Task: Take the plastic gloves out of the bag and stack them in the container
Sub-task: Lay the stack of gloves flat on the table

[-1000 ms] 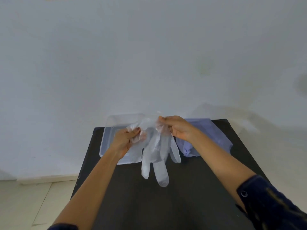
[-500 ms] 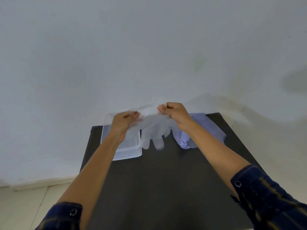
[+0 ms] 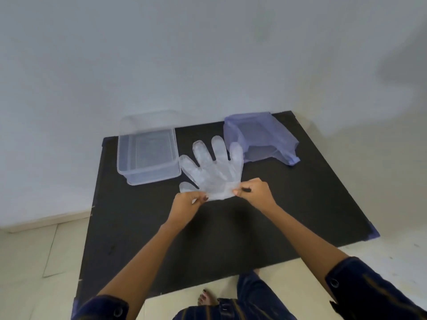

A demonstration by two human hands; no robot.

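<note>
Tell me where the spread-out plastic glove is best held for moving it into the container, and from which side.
Judging by its pose, at the cuff, from the near side. The plastic glove lies flat on the table, fingers pointing away, its straight cuff edge nearest the person. The left hand and right hand already pinch its two cuff corners, which should keep the thin film spread for the container.
</note>
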